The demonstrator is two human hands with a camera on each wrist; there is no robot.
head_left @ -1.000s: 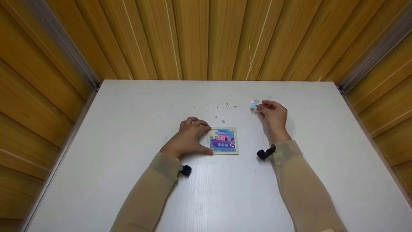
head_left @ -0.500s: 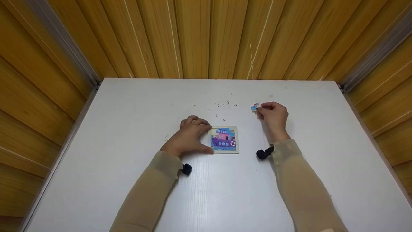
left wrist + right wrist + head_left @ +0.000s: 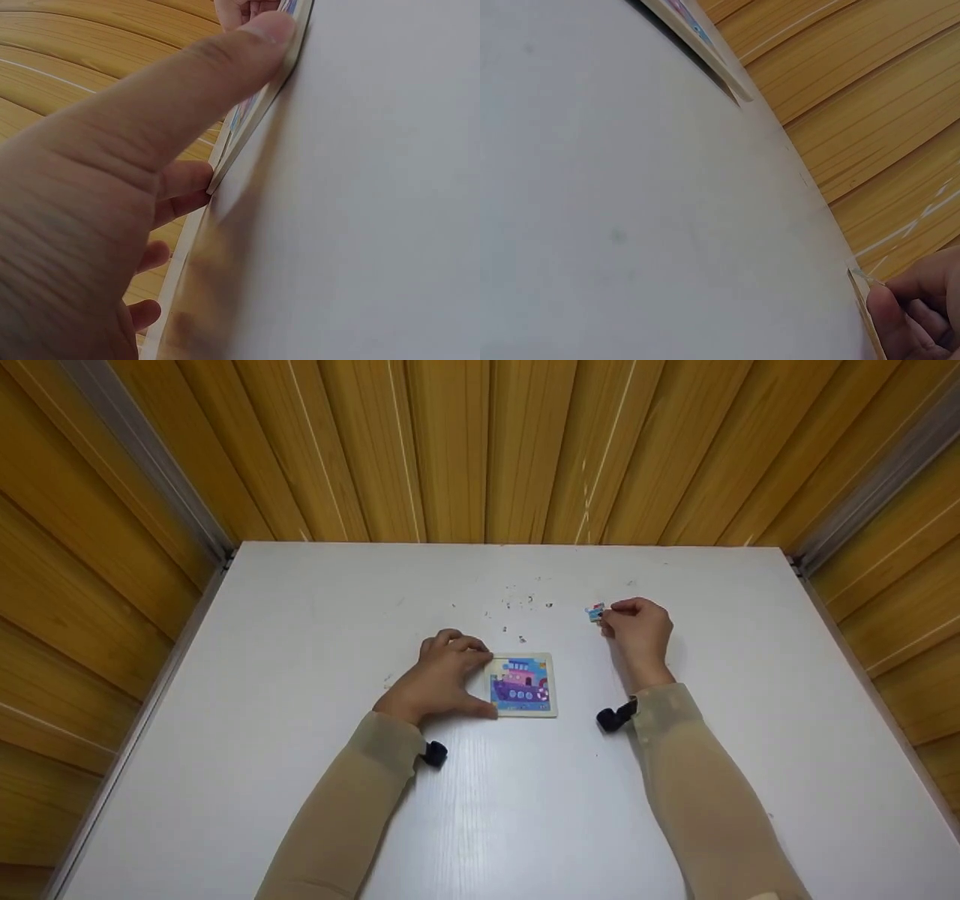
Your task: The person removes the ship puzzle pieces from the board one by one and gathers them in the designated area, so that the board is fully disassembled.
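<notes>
A jigsaw puzzle in a pale wooden frame (image 3: 553,687), picturing a pink and purple ship, lies near the table's middle. Its upper left part shows bare cream backing. My left hand (image 3: 442,679) grips the frame's left side, thumb (image 3: 266,34) at the near corner and a finger at the far one. Further back and to the right, my right hand (image 3: 641,634) pinches a small puzzle piece (image 3: 595,613), light blue with some red, between thumb and fingertips. In the right wrist view that piece is mostly hidden by the fingers (image 3: 889,311).
The white table (image 3: 315,607) has small dark specks (image 3: 529,599) scattered beyond the puzzle. Yellow wooden panels (image 3: 450,450) rise behind its far edge. A black wrist camera (image 3: 611,719) sits at the right cuff, another camera (image 3: 434,754) at the left.
The puzzle piece in my right hand has turned and tilted a little between the fingertips. My left hand and the puzzle frame stay put on the table.
</notes>
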